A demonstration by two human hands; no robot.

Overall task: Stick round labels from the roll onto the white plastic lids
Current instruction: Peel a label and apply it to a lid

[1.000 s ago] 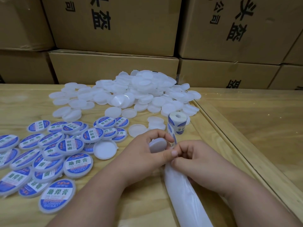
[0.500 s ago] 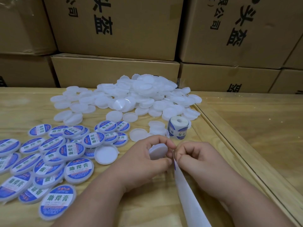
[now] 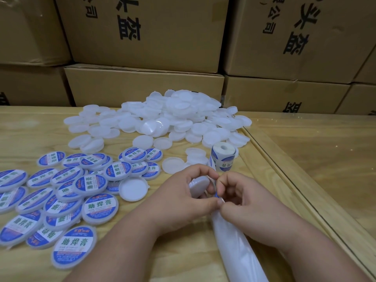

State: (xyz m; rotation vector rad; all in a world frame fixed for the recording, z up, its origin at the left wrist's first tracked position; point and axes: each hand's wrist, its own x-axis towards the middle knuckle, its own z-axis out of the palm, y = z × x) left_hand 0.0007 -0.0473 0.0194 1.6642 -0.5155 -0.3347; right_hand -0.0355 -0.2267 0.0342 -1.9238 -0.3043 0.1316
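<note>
A wall of stacked brown cardboard boxes (image 3: 142, 33) with black printed characters stands behind a pale wooden table (image 3: 30, 127). At the far middle of the table lies a loose heap of plain white lids (image 3: 179, 117). To the left, nearer the viewer, spread labelled lids (image 3: 61, 192), each topped with a round blue and white sticker bearing green characters; one plain lid (image 3: 133, 189) lies open side up among them. The label roll (image 3: 222, 157) stands on end just right of the heap's near edge, and its white backing strip (image 3: 234, 247) runs from it toward the viewer, passing under the hands.

The left hand (image 3: 187, 198) grips a white lid (image 3: 199, 184), fingers curled over the top edge and thumb reaching right. The right hand (image 3: 242, 198) has its fingers bent inward, pinching a small blue-edged label (image 3: 216, 194) at the strip, right beside the left thumb tip. The two hands touch at that spot, just in front of the roll. Whether the label has fully left the strip cannot be told.
</note>
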